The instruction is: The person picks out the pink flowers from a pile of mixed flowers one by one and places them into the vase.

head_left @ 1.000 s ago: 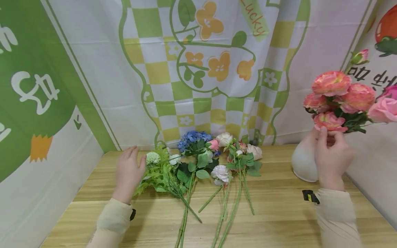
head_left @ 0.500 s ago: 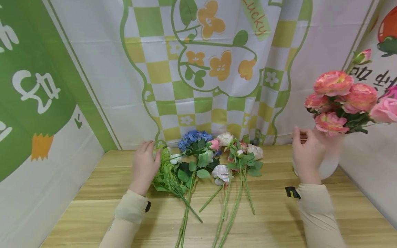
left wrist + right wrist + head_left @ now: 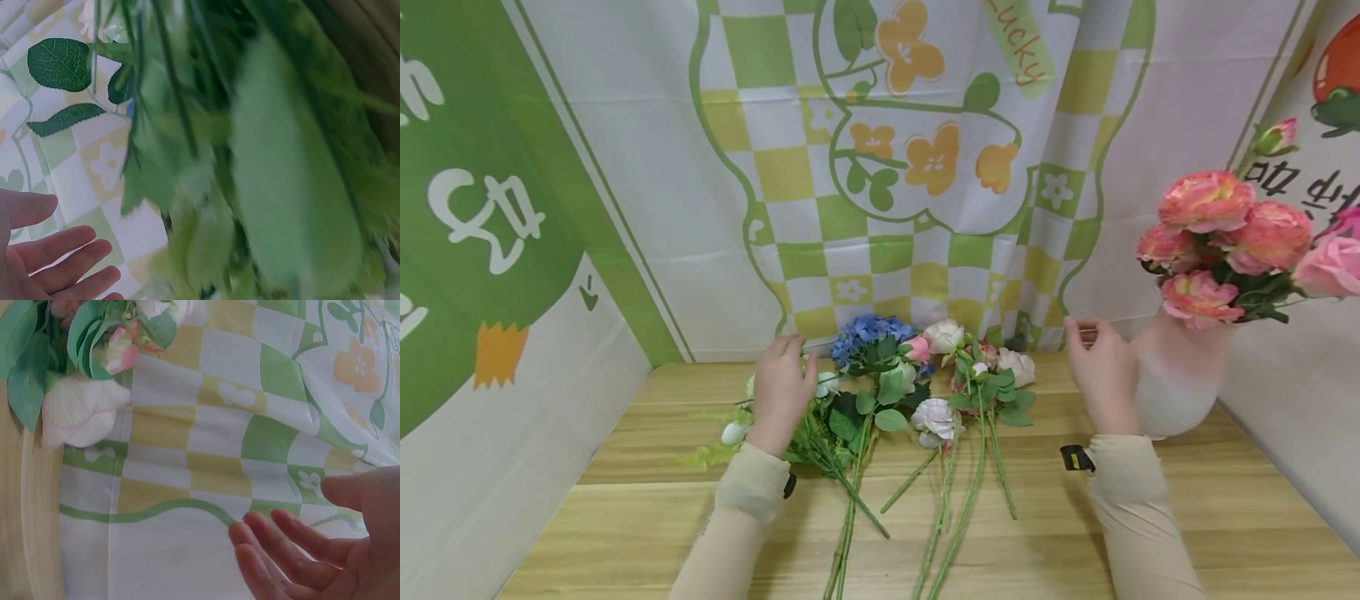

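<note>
My left hand (image 3: 781,390) is over the leafy green stems (image 3: 823,446) at the left of the flower pile, partly covering them in the head view. Its fingers (image 3: 69,250) are relaxed and spread apart with nothing between them; large blurred green leaves (image 3: 281,162) hang beside it in the left wrist view. My right hand (image 3: 1101,371) overlaps the left side of the white-pink vase (image 3: 1183,387) in the head view. In the right wrist view its fingers (image 3: 294,550) are loosely bent and hold nothing. Coral-pink flowers (image 3: 1206,204) stand in the vase.
A blue hydrangea (image 3: 868,340), a pale rose (image 3: 935,419) and cream blooms (image 3: 945,336) lie on the wooden table (image 3: 647,517), their long stems (image 3: 973,492) toward the front. A patterned cloth (image 3: 917,275) hangs behind. A pink rose (image 3: 1330,265) leans at the right edge.
My right hand has come away from the flowers in the vase and moved left. My left hand has moved right over the greenery, and a white bud with pale sprigs now shows to its left.
</note>
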The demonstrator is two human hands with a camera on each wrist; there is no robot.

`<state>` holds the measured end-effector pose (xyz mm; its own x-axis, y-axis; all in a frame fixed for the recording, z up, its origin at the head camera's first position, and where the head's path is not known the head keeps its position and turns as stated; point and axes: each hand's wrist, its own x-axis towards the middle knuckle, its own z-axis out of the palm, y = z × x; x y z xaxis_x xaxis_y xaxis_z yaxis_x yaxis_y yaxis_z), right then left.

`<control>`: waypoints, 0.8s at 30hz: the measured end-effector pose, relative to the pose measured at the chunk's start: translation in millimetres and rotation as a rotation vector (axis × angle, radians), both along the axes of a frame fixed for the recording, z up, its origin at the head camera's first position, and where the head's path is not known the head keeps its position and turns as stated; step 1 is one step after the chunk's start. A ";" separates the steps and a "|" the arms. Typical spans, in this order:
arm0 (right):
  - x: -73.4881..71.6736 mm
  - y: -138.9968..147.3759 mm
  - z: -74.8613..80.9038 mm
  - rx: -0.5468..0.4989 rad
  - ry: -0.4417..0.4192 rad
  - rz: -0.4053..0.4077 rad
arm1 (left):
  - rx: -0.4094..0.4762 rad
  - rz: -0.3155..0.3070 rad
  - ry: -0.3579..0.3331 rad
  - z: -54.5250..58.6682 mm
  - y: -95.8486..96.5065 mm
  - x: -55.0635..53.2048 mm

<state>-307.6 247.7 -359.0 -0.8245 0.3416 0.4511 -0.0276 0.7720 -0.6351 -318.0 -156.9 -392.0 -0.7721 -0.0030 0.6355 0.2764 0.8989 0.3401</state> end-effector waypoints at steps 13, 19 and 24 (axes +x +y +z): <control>-2.7 -19.5 -5.9 0.046 -0.074 0.078 | 0.052 -0.025 -0.086 5.9 32.5 -16.9; -4.1 -29.4 -10.0 0.061 -0.109 0.119 | 0.028 -0.023 -0.119 8.8 39.2 -17.3; -6.3 -40.3 -14.6 0.060 -0.150 0.156 | -0.067 -0.055 -0.182 16.2 47.3 -21.4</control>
<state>-313.9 207.5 -373.5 -0.9247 0.1811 0.3348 -0.0581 0.8021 -0.5944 -339.4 -109.5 -375.8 -0.8718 0.0801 0.4832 0.2654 0.9064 0.3286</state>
